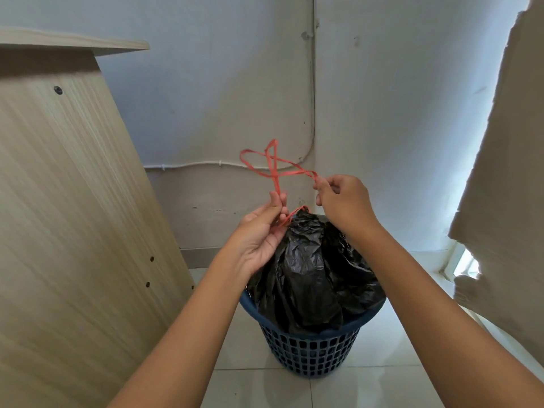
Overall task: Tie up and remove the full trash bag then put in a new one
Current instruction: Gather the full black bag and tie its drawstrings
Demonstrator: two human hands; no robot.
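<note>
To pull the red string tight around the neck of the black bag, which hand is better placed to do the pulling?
Probably the right hand: it pinches the free end of the red string. The left hand holds the strand beside the trash bag neck, suited to steadying.

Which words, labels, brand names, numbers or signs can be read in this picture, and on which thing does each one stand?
None: no readable text appears in this view.
black trash bag: plain, no print visible.
blue basket: no label visible.
red string: no marking.
wooden cabinet: only wood grain and screw holes.
wall: bare, with a cable, no sign.
</note>
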